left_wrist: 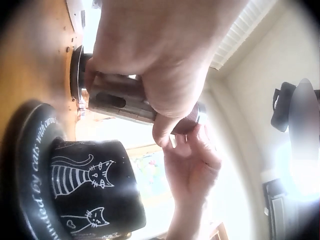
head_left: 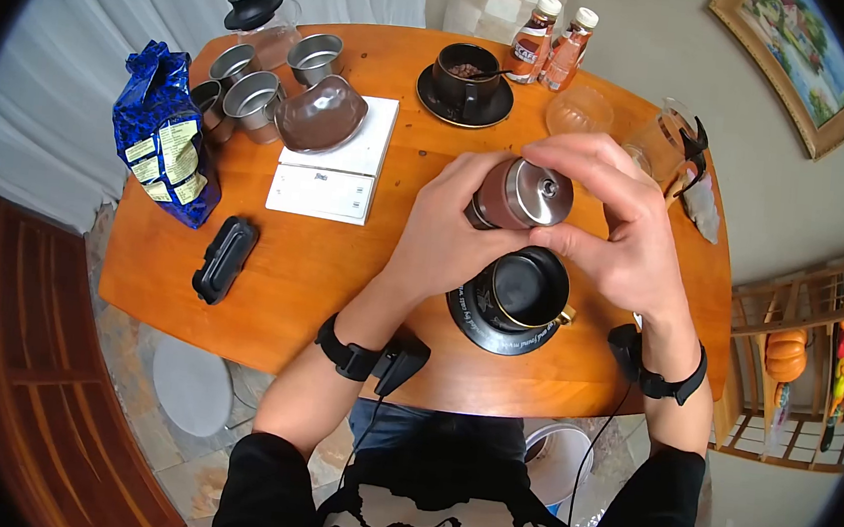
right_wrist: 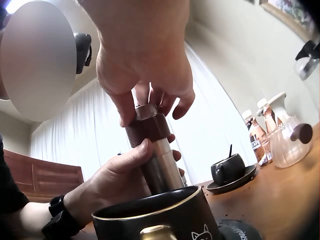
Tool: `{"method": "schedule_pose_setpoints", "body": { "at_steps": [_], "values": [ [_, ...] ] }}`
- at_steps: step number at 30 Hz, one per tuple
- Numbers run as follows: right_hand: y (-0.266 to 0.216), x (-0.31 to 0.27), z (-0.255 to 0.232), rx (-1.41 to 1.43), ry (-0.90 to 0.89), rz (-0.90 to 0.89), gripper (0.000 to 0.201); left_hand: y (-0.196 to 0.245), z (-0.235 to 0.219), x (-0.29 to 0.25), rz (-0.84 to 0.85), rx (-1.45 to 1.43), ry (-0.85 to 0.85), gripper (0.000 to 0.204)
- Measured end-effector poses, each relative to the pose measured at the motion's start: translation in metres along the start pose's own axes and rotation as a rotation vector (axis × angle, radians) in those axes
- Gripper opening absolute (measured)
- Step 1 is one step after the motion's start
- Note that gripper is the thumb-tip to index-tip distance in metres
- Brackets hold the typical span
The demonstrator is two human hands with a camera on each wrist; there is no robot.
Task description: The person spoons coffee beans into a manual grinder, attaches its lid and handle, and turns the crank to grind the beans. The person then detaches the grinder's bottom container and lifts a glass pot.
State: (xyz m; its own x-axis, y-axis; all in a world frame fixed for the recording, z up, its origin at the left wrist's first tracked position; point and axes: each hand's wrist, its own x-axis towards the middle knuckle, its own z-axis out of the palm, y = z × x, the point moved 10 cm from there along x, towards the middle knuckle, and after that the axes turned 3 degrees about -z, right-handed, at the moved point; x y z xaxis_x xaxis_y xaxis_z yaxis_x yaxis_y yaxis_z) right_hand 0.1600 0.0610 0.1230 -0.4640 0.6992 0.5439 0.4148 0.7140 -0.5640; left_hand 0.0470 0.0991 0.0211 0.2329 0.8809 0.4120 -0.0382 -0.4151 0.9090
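A brown and steel coffee grinder (head_left: 518,197) is held tilted just above a black cat-print mug (head_left: 525,288) that stands on a black saucer (head_left: 467,318). My left hand (head_left: 440,235) grips the grinder's body from the left. My right hand (head_left: 616,220) holds its top end, fingers curled round the cap. In the left wrist view the left hand (left_wrist: 150,50) wraps the grinder (left_wrist: 120,102) beside the mug (left_wrist: 95,185). From the right wrist camera, the right hand (right_wrist: 145,55) pinches the brown knurled top of the grinder (right_wrist: 155,150) above the mug (right_wrist: 160,217).
On the wooden table (head_left: 340,286) a white scale (head_left: 335,171) carries a brown bowl (head_left: 320,114). A blue bag (head_left: 164,136), metal cups (head_left: 257,88), a black case (head_left: 225,258), a second black cup (head_left: 465,77), two bottles (head_left: 552,44) and a glass pitcher (head_left: 673,145) stand around.
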Motion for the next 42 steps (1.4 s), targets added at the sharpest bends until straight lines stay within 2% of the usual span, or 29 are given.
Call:
{"method": "schedule_pose_setpoints", "body": {
  "at_steps": [2, 4, 6, 8, 9, 11, 12, 13, 15, 16, 17, 19, 20, 22, 26, 36, 39, 41, 42],
  "values": [
    [0.0, 0.0, 0.002, -0.047, -0.034, 0.048, 0.05, 0.001, -0.001, 0.0, 0.003, -0.005, -0.003, 0.062],
    [0.0, 0.001, 0.001, -0.08, -0.06, 0.077, 0.052, 0.005, 0.0, -0.001, 0.018, 0.159, -0.037, 0.063],
    [0.003, -0.001, 0.003, -0.115, -0.076, 0.109, 0.053, 0.007, 0.001, -0.001, 0.032, 0.183, -0.031, 0.063],
    [-0.007, -0.002, 0.005, -0.144, -0.032, 0.017, 0.057, 0.012, 0.004, -0.002, 0.024, 0.214, -0.03, 0.062],
    [-0.006, -0.005, 0.005, -0.153, -0.026, 0.035, 0.057, 0.011, 0.008, -0.003, 0.022, 0.203, -0.047, 0.062],
    [-0.005, -0.01, 0.005, -0.163, -0.034, 0.043, 0.062, 0.018, 0.007, -0.006, 0.124, 0.153, -0.006, 0.063],
    [-0.01, -0.011, -0.003, -0.185, -0.008, 0.029, 0.059, 0.019, 0.008, -0.008, 0.183, 0.181, -0.028, 0.073],
    [-0.012, -0.012, -0.01, -0.195, -0.019, 0.042, 0.059, 0.018, 0.011, -0.008, 0.178, 0.162, -0.029, 0.073],
    [0.008, -0.023, -0.043, -0.076, 0.126, 0.301, 0.056, 0.016, -0.001, -0.007, 0.12, 0.03, 0.106, 0.082],
    [0.015, -0.03, -0.06, -0.168, 0.146, 0.359, 0.054, 0.014, -0.008, -0.005, 0.114, 0.123, 0.126, 0.084],
    [0.024, -0.035, -0.076, -0.196, 0.173, 0.332, 0.054, 0.013, -0.013, -0.004, 0.112, 0.107, 0.137, 0.084],
    [0.044, -0.056, -0.094, -0.374, 0.156, 0.472, 0.053, 0.0, -0.02, -0.001, -0.009, 0.035, 0.149, 0.078],
    [0.05, -0.063, -0.097, -0.383, 0.147, 0.468, 0.053, 0.0, -0.021, -0.001, -0.025, 0.012, 0.167, 0.074],
    [0.071, -0.087, -0.095, -0.438, 0.079, 0.604, 0.052, -0.004, -0.023, -0.001, -0.01, 0.009, 0.197, 0.072],
    [0.083, -0.108, -0.082, -0.39, 0.072, 0.691, 0.049, -0.011, -0.023, -0.001, -0.025, 0.007, 0.215, 0.066],
    [0.074, -0.102, -0.068, -0.353, 0.05, 0.609, 0.051, -0.019, -0.021, -0.001, -0.053, 0.008, 0.184, 0.06],
    [0.077, -0.109, -0.065, -0.291, 0.007, 0.64, 0.059, -0.023, -0.019, -0.001, -0.041, 0.005, 0.172, 0.059],
    [0.067, -0.11, -0.069, -0.29, 0.003, 0.486, 0.068, -0.018, -0.018, -0.002, -0.055, 0.013, 0.183, 0.058],
    [0.071, -0.12, -0.078, -0.255, 0.041, 0.522, 0.075, -0.018, -0.017, -0.003, -0.069, -0.002, 0.189, 0.058]
  ]
}}
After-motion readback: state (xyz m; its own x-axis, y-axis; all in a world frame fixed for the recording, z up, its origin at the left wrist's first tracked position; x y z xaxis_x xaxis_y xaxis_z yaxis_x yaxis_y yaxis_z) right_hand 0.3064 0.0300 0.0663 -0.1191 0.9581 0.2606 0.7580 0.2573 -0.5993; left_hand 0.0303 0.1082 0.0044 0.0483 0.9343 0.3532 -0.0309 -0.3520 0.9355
